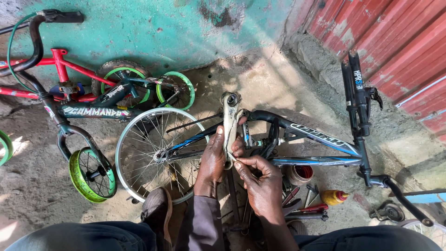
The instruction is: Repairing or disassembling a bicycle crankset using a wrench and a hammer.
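Left hand [213, 158] fingers clamped round the silver crank arm [230, 123] on the upturned blue-black bike frame [320, 139]. Right hand [262, 181] fingertips pinched together at the crank's lower end. Spoked wheel [148, 153] just left.

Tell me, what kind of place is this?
Probably an outdoor bicycle repair spot. A bike frame lies on the dirt ground, hand tools are scattered beside it, and a small bike with green wheels waits nearby.

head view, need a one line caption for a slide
Both hands, left hand and right hand, grip a pale crank arm on an upturned bicycle frame.
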